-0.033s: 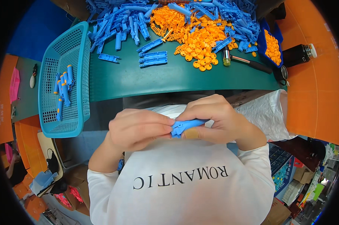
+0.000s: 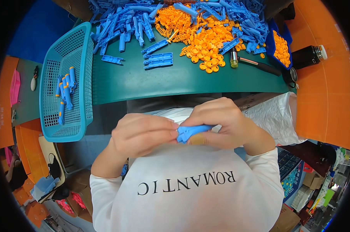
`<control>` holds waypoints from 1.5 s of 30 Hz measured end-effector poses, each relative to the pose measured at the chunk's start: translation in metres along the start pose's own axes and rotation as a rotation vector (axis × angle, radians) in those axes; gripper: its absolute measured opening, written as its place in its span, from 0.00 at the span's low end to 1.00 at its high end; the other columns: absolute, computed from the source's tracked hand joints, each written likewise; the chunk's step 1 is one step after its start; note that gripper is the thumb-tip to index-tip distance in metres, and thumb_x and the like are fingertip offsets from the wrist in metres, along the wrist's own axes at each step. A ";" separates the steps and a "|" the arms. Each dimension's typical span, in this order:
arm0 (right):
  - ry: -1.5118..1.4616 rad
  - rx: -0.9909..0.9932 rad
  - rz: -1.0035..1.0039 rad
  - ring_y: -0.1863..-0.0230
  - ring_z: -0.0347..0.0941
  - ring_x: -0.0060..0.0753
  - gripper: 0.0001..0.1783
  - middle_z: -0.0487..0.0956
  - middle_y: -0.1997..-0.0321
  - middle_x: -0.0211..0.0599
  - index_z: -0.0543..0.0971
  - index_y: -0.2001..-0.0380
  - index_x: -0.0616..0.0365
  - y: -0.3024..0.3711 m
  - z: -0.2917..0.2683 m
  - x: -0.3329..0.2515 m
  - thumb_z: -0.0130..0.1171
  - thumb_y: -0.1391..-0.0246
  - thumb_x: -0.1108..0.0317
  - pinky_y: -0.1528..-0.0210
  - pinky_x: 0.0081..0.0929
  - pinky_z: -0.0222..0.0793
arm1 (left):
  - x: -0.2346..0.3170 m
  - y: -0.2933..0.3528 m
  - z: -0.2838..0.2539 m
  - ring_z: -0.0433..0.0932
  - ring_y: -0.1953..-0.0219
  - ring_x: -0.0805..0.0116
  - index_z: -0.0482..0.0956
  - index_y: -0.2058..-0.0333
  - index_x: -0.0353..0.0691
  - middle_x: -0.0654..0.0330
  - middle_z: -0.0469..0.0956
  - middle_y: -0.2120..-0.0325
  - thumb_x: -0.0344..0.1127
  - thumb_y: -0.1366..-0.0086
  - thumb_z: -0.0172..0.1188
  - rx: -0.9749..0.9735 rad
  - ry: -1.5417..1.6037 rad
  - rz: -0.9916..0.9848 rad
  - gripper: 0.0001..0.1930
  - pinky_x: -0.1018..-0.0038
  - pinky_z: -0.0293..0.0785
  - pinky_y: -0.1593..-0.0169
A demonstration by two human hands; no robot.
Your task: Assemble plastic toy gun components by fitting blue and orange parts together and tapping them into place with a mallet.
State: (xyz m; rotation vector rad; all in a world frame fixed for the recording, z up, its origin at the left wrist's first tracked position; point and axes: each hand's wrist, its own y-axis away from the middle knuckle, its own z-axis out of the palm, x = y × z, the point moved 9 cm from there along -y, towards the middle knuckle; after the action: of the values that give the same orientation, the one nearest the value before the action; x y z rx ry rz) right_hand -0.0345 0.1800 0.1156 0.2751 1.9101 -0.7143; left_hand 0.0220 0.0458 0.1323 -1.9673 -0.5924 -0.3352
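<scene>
Both my hands meet close to my chest, below the green table's (image 2: 144, 83) near edge. My left hand (image 2: 142, 133) and my right hand (image 2: 221, 123) pinch the same blue plastic part (image 2: 192, 131) between their fingertips. A small orange piece (image 2: 198, 140) shows just under the part, against my right fingers. On the table lie a heap of blue plastic parts (image 2: 124, 19) and a heap of orange caps (image 2: 206, 42). Three blue parts (image 2: 157, 60) lie apart, nearer the front.
A teal mesh basket (image 2: 88, 77) at the table's left holds several blue sticks with orange ends (image 2: 64, 91). A small hammer (image 2: 252, 63), a blue bin of orange caps (image 2: 281, 46) and a black bottle (image 2: 308, 56) are at the right. A white plastic bag (image 2: 275, 116) hangs beside my right arm.
</scene>
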 end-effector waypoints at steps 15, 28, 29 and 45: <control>0.025 0.202 0.120 0.68 0.82 0.32 0.22 0.85 0.68 0.40 0.85 0.59 0.65 0.011 -0.022 0.000 0.78 0.63 0.77 0.66 0.23 0.73 | 0.000 -0.009 -0.017 0.84 0.60 0.58 0.84 0.58 0.32 0.51 0.83 0.62 0.35 0.43 0.70 -0.040 -0.151 0.033 0.16 0.66 0.85 0.58; 0.542 0.348 -0.131 0.76 0.75 0.34 0.18 0.82 0.70 0.40 0.83 0.60 0.65 0.003 -0.001 0.030 0.74 0.56 0.76 0.74 0.28 0.69 | -0.058 0.012 0.038 0.82 0.60 0.51 0.82 0.56 0.33 0.51 0.84 0.63 0.24 0.44 0.67 -0.272 -0.347 -0.474 0.15 0.60 0.81 0.51; 0.456 0.325 -0.043 0.76 0.75 0.32 0.18 0.82 0.69 0.39 0.83 0.59 0.66 0.002 -0.005 0.034 0.74 0.56 0.77 0.74 0.26 0.69 | -0.063 0.012 0.037 0.83 0.60 0.52 0.82 0.55 0.34 0.50 0.83 0.63 0.23 0.44 0.67 -0.263 -0.280 -0.495 0.15 0.63 0.81 0.54; 1.050 0.599 0.194 0.56 0.72 0.41 0.15 0.75 0.63 0.35 0.84 0.68 0.58 -0.008 -0.077 0.106 0.76 0.60 0.66 0.55 0.37 0.67 | -0.120 0.044 0.030 0.83 0.59 0.65 0.81 0.59 0.32 0.54 0.82 0.61 0.20 0.42 0.68 0.317 0.077 -0.679 0.12 0.73 0.81 0.52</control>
State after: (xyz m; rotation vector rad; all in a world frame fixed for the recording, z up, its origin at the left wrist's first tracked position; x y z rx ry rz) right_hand -0.1431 0.2061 0.0469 1.4154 2.5083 -1.1238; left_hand -0.0562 0.0256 0.0284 -1.3992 -1.1818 -0.6821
